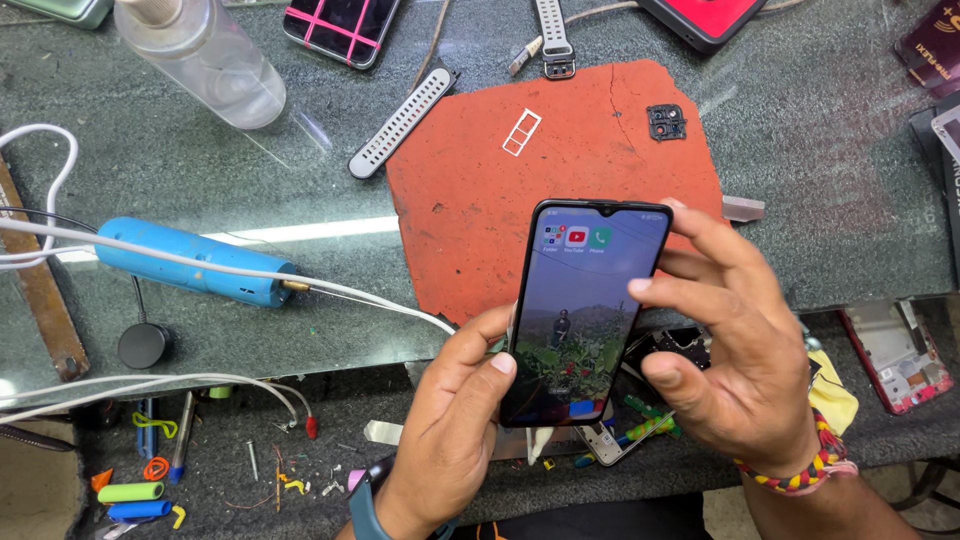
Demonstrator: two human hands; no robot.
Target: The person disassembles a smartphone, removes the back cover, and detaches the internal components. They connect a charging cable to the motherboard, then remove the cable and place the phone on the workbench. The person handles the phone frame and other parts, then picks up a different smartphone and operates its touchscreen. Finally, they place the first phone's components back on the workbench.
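Both hands, left hand (455, 420) and right hand (735, 350), close their fingers around a lit phone (585, 305) at lower centre, its screen working, above a red mat (520, 195) still bearing a loose card tray (521, 131).

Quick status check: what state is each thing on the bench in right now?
Smartphone: screen lit, held upright in both hands.
Left hand: gripping the phone's lower left edge.
Right hand: holding the right edge, fingers spread.
SIM tray: out, lying on the red mat.
Camera bezel: detached, on the mat.
Grey watch strap: detached, lying flat.
Clear bottle: lying on its side.
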